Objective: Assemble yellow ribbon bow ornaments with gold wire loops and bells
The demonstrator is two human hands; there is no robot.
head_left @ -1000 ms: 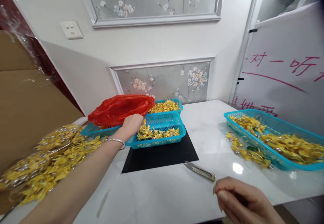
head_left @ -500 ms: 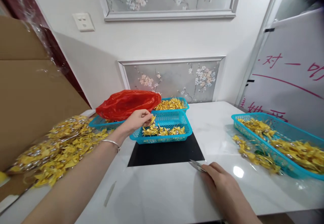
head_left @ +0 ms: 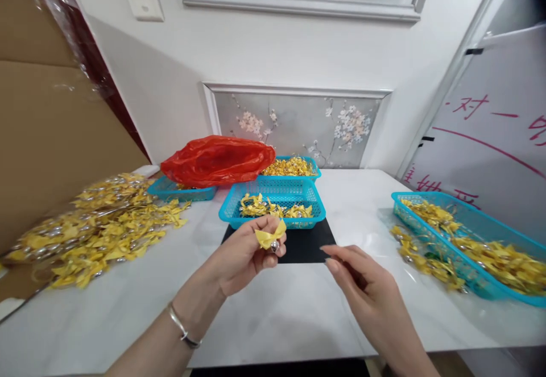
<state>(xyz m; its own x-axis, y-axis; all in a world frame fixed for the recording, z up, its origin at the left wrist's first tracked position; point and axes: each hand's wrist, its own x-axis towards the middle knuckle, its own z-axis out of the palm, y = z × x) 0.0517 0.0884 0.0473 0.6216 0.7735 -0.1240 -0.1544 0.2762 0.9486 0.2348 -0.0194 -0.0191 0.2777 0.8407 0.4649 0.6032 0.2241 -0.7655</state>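
My left hand, with a silver bangle on its wrist, is closed on a yellow ribbon bow with a silver bell. It is raised in front of a blue plastic basket with more of these bows in it. To its right, my right hand has curled fingers, with index finger and thumb tips close together; what it holds, if anything, is hidden. Beneath the hands and the basket lies a black mat on the white table.
Yellow bows are heaped at the left beside a cardboard box. A red plastic bag rests on a blue basket. Behind is another filled basket. A long blue basket stands at right, bows beside it.
My left hand has come back from the basket towards me, bringing a bow with bell. My right hand has risen slightly; the pointed metal tool seen in it before no longer shows.
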